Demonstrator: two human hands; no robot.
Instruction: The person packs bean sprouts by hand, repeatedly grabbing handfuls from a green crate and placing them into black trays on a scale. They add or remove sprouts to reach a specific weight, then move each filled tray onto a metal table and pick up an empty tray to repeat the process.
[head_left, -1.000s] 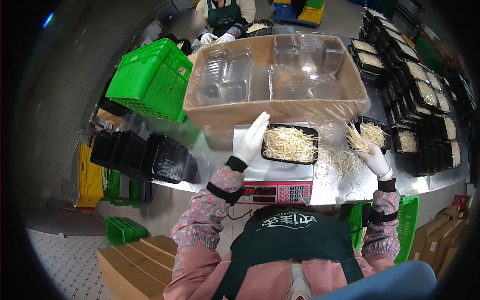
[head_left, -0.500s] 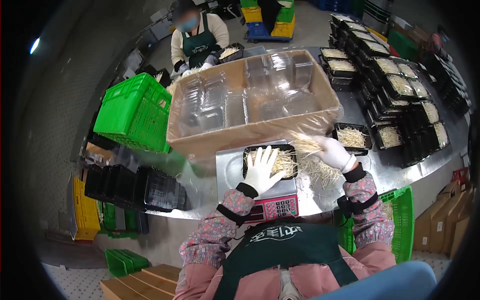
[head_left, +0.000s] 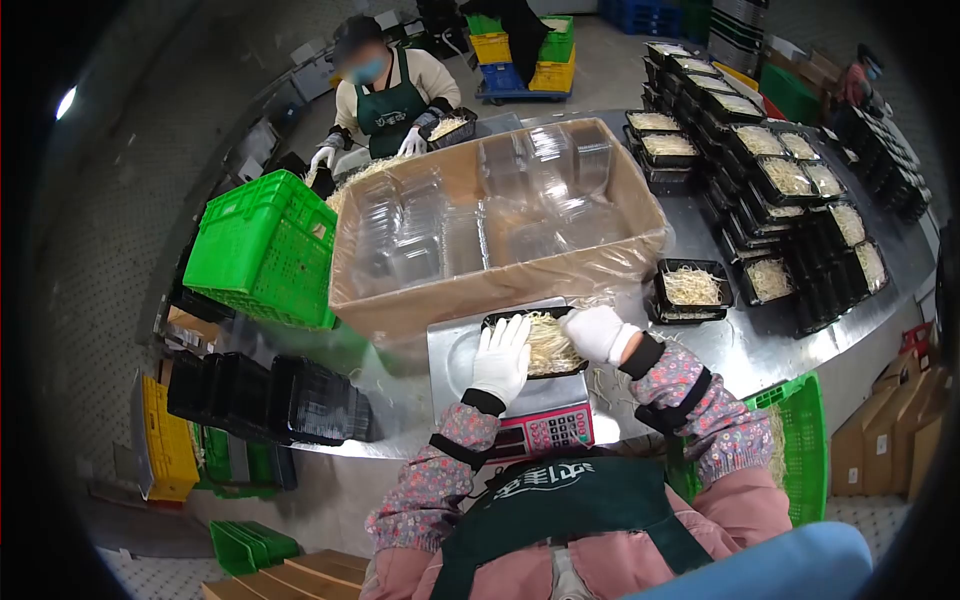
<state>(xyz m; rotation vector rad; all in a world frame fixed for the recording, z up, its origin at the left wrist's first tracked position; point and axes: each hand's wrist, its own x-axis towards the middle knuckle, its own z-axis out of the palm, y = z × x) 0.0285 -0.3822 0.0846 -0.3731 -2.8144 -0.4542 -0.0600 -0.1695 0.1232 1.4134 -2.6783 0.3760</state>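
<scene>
A black plastic tray (head_left: 556,372) filled with pale bean sprouts (head_left: 549,343) sits on the steel pan of a weighing scale (head_left: 450,350). My left hand (head_left: 501,360), white-gloved, lies along the tray's left side with its fingers stretched out, touching the sprouts. At the opposite end of the tray is my right hand (head_left: 597,335), also gloved, its fingers curled down at the sprouts and rim. Whatever those fingers hold is hidden beneath the glove. The scale's red keypad (head_left: 560,430) faces me. A few loose sprouts lie on the table to the right.
Behind the scale stands a cardboard box (head_left: 500,282) of clear plastic lids. Filled trays (head_left: 692,287) and tall stacks of them (head_left: 785,178) occupy the right. Nested black trays (head_left: 315,400) and a green crate (head_left: 262,250) are on the left. A co-worker (head_left: 390,105) handles sprouts opposite.
My right hand has moved left to the tray, and the bunch it held no longer shows separately. My left hand shifted left. The loose sprout pile beside the scale has mostly gone from view.
</scene>
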